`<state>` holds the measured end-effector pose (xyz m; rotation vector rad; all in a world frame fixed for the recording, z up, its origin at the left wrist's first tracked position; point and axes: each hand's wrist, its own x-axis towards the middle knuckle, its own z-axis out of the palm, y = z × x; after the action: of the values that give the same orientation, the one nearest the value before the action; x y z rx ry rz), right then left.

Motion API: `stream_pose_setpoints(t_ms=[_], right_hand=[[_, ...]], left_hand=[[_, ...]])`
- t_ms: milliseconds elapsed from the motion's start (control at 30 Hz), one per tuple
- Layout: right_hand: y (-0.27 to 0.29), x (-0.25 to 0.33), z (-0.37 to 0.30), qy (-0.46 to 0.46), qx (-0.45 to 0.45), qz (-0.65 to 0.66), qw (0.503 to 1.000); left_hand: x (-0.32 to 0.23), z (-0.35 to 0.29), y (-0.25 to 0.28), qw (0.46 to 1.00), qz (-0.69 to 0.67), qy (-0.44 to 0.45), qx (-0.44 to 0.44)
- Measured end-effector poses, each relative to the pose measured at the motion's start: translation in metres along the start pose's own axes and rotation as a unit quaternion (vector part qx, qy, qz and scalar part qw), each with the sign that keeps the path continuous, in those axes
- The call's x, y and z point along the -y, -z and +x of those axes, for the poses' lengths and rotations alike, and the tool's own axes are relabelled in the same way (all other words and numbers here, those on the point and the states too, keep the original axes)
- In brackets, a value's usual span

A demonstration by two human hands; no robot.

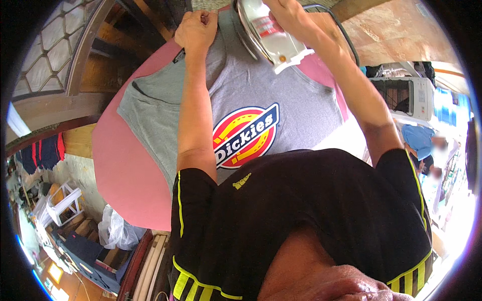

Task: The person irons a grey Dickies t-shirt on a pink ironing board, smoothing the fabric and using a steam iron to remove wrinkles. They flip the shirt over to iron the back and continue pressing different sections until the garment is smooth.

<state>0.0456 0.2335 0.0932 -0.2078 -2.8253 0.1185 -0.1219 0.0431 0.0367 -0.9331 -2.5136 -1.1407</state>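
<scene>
- One grey shirt [306, 105] of heathered knit spreads at 12 o'clock, creased at its upper left, smoother beside the emblem.
- That emblem [247, 134], round, red and yellow with a slanted blue band, sits near the centre.
- A matte pink board [128, 173], broad and round-edged, lies beneath, bare at 9 o'clock.
- The iron [286, 48], glossy white plastic with a curved, shiny metal edge, is between 12 and 1 o'clock; whether it touches the cloth I cannot tell.
- My right hand [292, 21], toward 1 o'clock, grasps the iron, fingers partly out of sight.
- My left hand [196, 31], at 11 o'clock, curls inward by the shirt's edge; whether it pinches fabric I cannot tell.
</scene>
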Motion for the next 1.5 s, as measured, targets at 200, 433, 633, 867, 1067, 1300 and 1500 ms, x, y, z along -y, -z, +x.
stream_pose_setpoints(t_ms=[200, 433, 633, 867, 1067, 1300, 1500], right_hand=[[0.005, 0.011, -0.010, 0.196, -0.125, -0.183, 0.955], [0.069, 0.072, -0.069, -0.069, 0.046, 0.210, 0.974], [0.041, 0.051, -0.023, 0.060, -0.029, 0.199, 0.978], [0.017, 0.035, 0.029, 0.343, -0.290, -0.412, 0.793], [0.021, 0.024, 0.000, 0.378, -0.125, -0.024, 0.917], [0.066, 0.052, -0.032, 0.169, 0.153, 0.199, 0.953], [0.065, 0.050, -0.008, 0.309, 0.220, 0.171, 0.909]], left_hand=[[0.020, 0.001, -0.007, 0.997, 0.067, -0.024, -0.016], [0.027, 0.011, -0.001, 0.999, 0.040, -0.006, 0.025], [0.031, 0.023, 0.013, 0.995, -0.024, 0.005, 0.094], [-0.037, -0.051, 0.101, 0.993, 0.009, -0.113, 0.034], [0.009, -0.167, 0.116, 0.960, 0.278, 0.027, 0.011], [0.062, -0.155, 0.128, 0.946, 0.320, 0.043, -0.005], [0.076, -0.155, 0.123, 0.947, 0.320, 0.037, -0.009]])
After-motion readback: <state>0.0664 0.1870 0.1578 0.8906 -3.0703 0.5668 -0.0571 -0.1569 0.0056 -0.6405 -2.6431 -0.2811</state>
